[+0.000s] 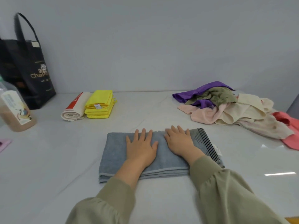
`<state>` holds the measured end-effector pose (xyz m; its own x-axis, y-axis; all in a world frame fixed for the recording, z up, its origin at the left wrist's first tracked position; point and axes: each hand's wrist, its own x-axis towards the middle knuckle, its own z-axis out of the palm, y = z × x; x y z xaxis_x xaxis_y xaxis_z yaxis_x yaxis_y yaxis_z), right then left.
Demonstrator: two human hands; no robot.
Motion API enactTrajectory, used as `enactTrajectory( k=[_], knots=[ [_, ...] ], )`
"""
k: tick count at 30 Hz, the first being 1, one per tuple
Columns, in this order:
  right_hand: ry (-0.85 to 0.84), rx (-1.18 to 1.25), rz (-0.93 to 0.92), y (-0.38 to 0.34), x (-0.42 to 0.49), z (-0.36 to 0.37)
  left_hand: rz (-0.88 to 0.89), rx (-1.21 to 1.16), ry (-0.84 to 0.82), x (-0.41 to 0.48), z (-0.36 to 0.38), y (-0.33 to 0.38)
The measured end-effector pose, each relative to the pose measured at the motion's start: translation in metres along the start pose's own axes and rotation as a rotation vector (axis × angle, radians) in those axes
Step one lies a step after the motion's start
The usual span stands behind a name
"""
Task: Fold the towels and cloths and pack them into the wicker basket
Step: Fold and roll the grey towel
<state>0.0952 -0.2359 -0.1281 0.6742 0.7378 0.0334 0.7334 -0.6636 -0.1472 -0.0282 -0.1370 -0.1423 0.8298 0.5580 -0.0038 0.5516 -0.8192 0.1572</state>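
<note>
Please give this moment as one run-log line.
step: pressing folded grey towel | left hand: flat on it | right hand: flat on it | unfolded pile: right

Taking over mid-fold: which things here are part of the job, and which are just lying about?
Job: grey towel, pressed flat by left hand and right hand; yellow cloths; rolled towel; unfolded pile.
Lying about: black bag; bottle.

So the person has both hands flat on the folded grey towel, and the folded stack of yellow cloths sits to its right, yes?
Not quite. The head view shows the folded stack of yellow cloths to the left of the folded grey towel, beside a rolled cream towel. The left hand and right hand do lie flat on the grey towel.
</note>
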Motion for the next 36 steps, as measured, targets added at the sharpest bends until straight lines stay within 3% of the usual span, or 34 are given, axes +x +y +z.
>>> enactTrajectory(
  k=[10, 13, 15, 16, 19, 22, 25, 30, 34, 36],
  knots=[
    [0.008, -0.006, 0.274, 0.026, -0.001, 0.007, -0.187, 0.026, -0.021, -0.008, -0.003, -0.012],
    [0.216, -0.066, 0.057, 0.008, -0.014, 0.000, -0.188, 0.031, -0.016, -0.007, -0.003, -0.012],
    [0.178, -0.013, -0.182, -0.008, -0.026, 0.003, -0.189, 0.037, -0.006, -0.006, -0.002, -0.012],
    [0.090, 0.011, -0.216, -0.010, -0.030, 0.007, -0.195, 0.036, -0.003, -0.006, -0.001, -0.012],
    [-0.056, 0.000, -0.055, 0.016, -0.029, 0.008, -0.225, 0.028, 0.001, -0.006, -0.001, -0.013],
    [-0.052, -0.066, 0.095, 0.047, -0.028, 0.003, -0.234, 0.026, -0.001, -0.004, -0.001, -0.015],
    [-0.053, -0.075, 0.131, 0.049, -0.028, 0.002, -0.218, 0.016, 0.008, -0.003, -0.002, -0.015],
    [-0.066, -0.035, 0.330, 0.040, -0.028, -0.003, -0.187, 0.065, 0.147, -0.002, -0.008, -0.011],
    [-0.237, -0.092, 0.549, 0.028, -0.032, -0.021, -0.180, 0.067, 0.110, -0.008, -0.010, -0.007],
    [-0.345, -0.248, 0.531, 0.025, -0.036, -0.030, -0.201, 0.065, 0.092, -0.010, -0.011, -0.012]
  ],
)
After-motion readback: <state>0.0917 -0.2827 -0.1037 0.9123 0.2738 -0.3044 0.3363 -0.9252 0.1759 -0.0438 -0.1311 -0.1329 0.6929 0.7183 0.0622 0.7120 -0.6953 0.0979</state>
